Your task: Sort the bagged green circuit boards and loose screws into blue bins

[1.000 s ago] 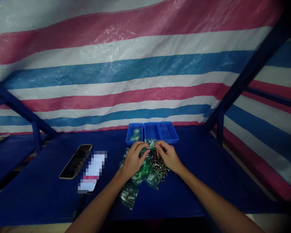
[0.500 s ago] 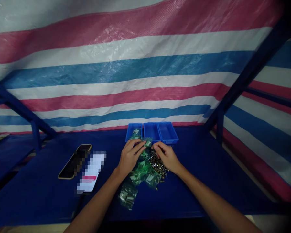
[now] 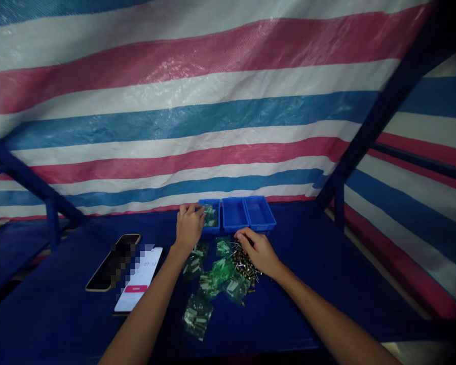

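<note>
My left hand (image 3: 190,226) is at the left edge of the left blue bin (image 3: 212,230), its fingers slightly apart over the rim. Inside that bin lie small clear bags with metal parts (image 3: 210,215), close to my fingertips. My right hand (image 3: 259,249) hovers at a pile of small metal screw-like pieces (image 3: 244,264), partly covering it. Its thumb and forefinger are pinched together; whatever they hold is too small to make out. Between my hands lie greenish clear bags (image 3: 216,276) of parts, and one separate bag (image 3: 197,316) sits nearer to me.
Two more blue bins (image 3: 260,213) adjoin on the right at the back of the blue table (image 3: 311,284). On the left lie a dark phone (image 3: 102,274) and a phone with a lit white screen (image 3: 142,276). A striped tarp (image 3: 197,121) hangs behind, flanked by blue metal bars (image 3: 340,167).
My left hand has moved left and away from the middle to the left bin; the bag it held is no longer in the middle. My right hand stays by the metal pieces. The view has shifted slightly.
</note>
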### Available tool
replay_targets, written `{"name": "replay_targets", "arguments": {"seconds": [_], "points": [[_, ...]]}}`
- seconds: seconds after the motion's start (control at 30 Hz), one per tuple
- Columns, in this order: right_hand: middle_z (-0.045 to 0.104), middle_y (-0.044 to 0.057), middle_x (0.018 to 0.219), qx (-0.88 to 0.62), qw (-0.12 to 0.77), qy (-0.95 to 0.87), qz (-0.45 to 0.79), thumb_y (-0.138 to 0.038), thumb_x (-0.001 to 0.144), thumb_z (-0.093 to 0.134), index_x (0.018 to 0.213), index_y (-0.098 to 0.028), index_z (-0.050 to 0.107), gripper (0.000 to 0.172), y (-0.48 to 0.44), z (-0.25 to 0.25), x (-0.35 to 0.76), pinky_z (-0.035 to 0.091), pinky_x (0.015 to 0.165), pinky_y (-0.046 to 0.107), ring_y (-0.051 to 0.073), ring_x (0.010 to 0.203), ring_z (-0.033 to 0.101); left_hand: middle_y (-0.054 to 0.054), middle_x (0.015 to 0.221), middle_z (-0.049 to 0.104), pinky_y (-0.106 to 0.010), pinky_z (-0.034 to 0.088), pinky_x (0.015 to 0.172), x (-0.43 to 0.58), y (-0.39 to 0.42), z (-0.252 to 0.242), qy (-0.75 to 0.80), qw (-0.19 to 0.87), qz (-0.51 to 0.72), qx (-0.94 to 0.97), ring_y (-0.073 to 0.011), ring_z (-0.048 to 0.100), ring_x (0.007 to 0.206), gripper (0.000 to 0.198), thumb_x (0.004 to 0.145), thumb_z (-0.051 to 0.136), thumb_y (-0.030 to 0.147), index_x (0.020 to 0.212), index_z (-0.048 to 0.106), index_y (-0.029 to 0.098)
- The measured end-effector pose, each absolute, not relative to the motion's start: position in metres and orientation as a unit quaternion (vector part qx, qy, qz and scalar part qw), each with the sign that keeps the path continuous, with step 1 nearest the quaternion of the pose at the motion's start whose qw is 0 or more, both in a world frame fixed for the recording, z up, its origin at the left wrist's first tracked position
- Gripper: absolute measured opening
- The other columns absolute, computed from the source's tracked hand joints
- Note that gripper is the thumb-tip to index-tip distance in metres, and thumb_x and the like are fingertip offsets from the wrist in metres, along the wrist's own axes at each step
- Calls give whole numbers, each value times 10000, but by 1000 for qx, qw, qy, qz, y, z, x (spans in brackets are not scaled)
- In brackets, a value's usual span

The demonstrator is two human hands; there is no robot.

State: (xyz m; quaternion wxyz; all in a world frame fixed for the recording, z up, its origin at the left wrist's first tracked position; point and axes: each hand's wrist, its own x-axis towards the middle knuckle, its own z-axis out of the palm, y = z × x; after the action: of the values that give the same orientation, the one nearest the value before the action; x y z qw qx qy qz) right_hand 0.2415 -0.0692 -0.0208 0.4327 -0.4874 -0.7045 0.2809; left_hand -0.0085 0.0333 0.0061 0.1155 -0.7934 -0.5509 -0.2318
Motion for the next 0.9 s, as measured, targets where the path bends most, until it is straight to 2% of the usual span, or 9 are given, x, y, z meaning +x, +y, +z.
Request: {"name": "replay_targets", "arguments": {"seconds": [0.17,0.4,0.47,0.57,0.67,0.8,0.9], "points": [[617,-16,692,-488,434,-703,280,-452,1100,450,1074,-232,703,336,-69,-20,242,394,586,251,167,633,586,-113,1321,671,-456,470,951,-2,40,7,-558,132,-170,-801,-359,512,1148,271,1022,588,286,1202,773,204],[663,-10,732,-494,432,-703,274,-441,1096,463,1086,-236,710,321,-70,-20,242,403,593,246,165,657,615,-114,1467,623,-526,456,1010,-2,32,3,-529,153,-191,-812,-374,514,1309,357,1083,460,325,1297,723,213],[668,-9,741,-494,430,-705,272,-441,1098,462,1089,-237,710,322,-70,-19,242,404,594,246,164,660,617,-106,1410,676,-559,413,1087,-3,28,1,-502,142,-199,-830,-354,504,1372,378,1099,411,306,1285,731,227],[667,-7,746,-493,427,-707,272,-445,1100,456,1086,-239,709,326,-70,-19,241,405,593,247,167,668,622,-88,1300,749,-629,261,1218,-4,24,0,-468,125,-204,-851,-333,445,1474,387,1105,394,301,1262,744,250],[670,-3,745,-495,423,-708,273,-463,1101,446,1084,-243,712,345,-69,-20,241,406,584,249,174,669,627,-71,1275,765,-681,138,1259,-2,21,1,-457,114,-210,-857,-332,405,1519,371,1100,411,321,1244,750,272],[668,-2,723,-499,423,-707,269,-492,1100,435,1075,-245,720,378,-69,-20,241,415,582,255,181,657,629,-103,1258,769,-723,89,1255,0,21,1,-471,108,-222,-847,-359,416,1513,362,1090,447,377,1216,761,249],[647,-9,694,-499,422,-707,270,-494,1101,432,1076,-245,719,381,-69,-20,242,415,588,257,179,638,614,-123,1369,713,-690,97,1271,2,22,-1,-472,100,-226,-847,-354,405,1522,396,1086,456,423,1312,715,225]]}}
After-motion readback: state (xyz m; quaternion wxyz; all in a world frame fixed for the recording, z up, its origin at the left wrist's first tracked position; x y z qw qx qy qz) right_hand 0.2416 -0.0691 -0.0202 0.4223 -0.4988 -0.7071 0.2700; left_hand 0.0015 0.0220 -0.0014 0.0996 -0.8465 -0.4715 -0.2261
